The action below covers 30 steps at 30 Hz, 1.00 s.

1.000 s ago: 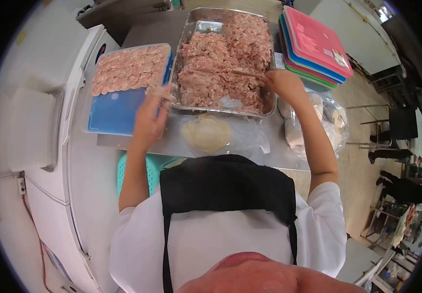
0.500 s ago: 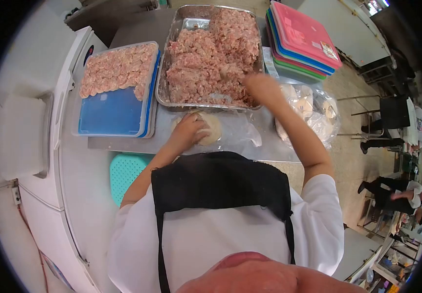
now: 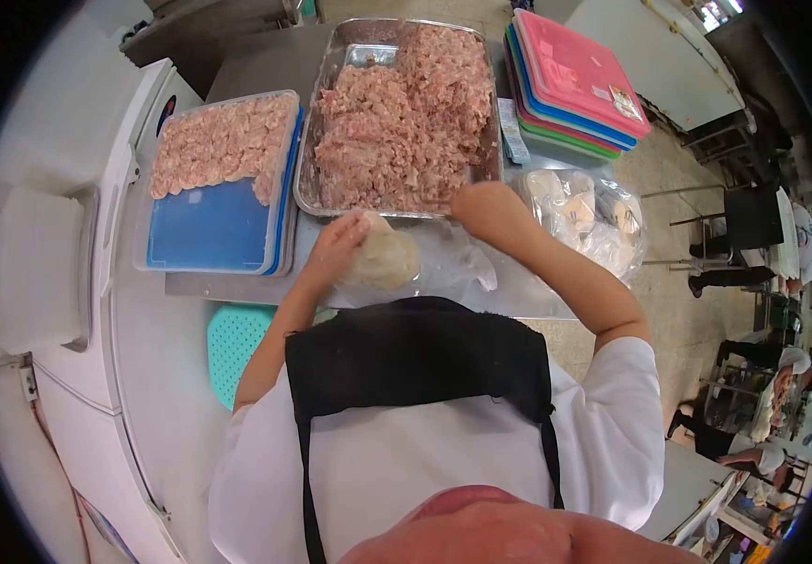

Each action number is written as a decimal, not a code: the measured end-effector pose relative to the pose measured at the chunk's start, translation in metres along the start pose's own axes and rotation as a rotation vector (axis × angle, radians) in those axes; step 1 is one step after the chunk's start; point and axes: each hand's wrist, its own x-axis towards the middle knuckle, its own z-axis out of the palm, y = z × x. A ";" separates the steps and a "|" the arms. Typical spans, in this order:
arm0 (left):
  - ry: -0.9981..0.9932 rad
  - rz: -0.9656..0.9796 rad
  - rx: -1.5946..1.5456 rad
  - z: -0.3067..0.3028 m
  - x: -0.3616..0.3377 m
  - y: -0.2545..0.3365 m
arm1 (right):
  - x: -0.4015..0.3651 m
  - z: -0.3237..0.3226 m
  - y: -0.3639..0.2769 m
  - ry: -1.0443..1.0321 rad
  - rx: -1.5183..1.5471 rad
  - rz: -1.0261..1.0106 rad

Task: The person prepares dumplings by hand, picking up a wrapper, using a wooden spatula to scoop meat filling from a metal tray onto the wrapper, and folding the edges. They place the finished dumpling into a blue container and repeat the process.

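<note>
My left hand [image 3: 335, 246] pinches the edge of a thin, round dough wrapper [image 3: 387, 261], lifted above the clear plastic [image 3: 448, 268] at the table's front. Closed, my right hand [image 3: 486, 209] is at the near right corner of a metal pan [image 3: 304, 179] full of ground meat [image 3: 396, 132]. A thin shape seems to poke out leftward from its fingers, too indistinct to name. To the left, a clear-rimmed tray with a blue base [image 3: 208, 230] carries rows of meat-filled dumplings [image 3: 222, 141]. A plastic bag of round dough wrappers [image 3: 589, 221] sits right of my right hand.
Stacked trays with pink, blue and green lids [image 3: 580, 80] stand at the back right of the metal table [image 3: 265, 56]. A white refrigerator [image 3: 157, 357] borders the left. Below the table's left edge is a turquoise perforated stool [image 3: 236, 348]. Other people are far right.
My right hand has come left and down from the meat to the pan's near edge. My left hand has shifted left and up, raising the wrapper's edge.
</note>
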 end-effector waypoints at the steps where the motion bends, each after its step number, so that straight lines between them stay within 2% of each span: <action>1: -0.005 0.051 0.141 0.001 -0.002 0.011 | -0.003 -0.006 0.000 -0.003 -0.004 -0.016; 3: -0.018 0.149 0.420 0.003 -0.006 0.033 | 0.003 -0.029 0.024 -0.033 -0.009 0.104; 7: -0.026 0.039 0.069 -0.003 0.000 0.036 | 0.019 -0.009 0.041 -0.069 -0.050 0.228; 9: -0.005 0.057 -0.001 -0.008 0.005 0.040 | 0.006 0.012 0.012 -0.032 0.023 0.073; 10: 0.022 0.129 0.048 -0.014 0.009 0.038 | 0.001 0.012 0.000 -0.017 0.061 -0.010; 12: 0.082 0.266 0.143 -0.025 0.014 0.028 | 0.003 -0.010 0.010 -0.076 0.049 0.116; 14: 0.057 0.218 0.318 -0.017 0.001 0.062 | 0.017 -0.031 0.037 -0.183 0.005 0.247; 15: 0.043 0.195 0.405 -0.013 -0.003 0.075 | 0.021 -0.013 0.052 -0.063 0.001 0.211; 18: 0.099 0.277 0.365 -0.010 0.003 0.076 | 0.025 0.022 0.040 -0.140 0.122 0.208; 21: 0.119 0.182 0.067 -0.012 0.002 0.076 | 0.007 0.036 0.010 -0.057 0.281 0.172; 24: 0.030 0.108 -0.323 -0.012 -0.001 0.078 | -0.006 0.025 0.026 0.023 0.415 0.233; 26: -0.008 0.098 -0.337 -0.010 -0.002 0.083 | -0.007 0.016 0.047 0.073 0.397 0.236; 27: -0.025 0.090 -0.344 -0.010 -0.002 0.083 | -0.007 0.009 0.051 0.161 0.312 0.236; 30: -0.030 0.264 0.203 -0.018 0.005 0.078 | 0.003 0.021 0.049 -0.082 0.073 0.238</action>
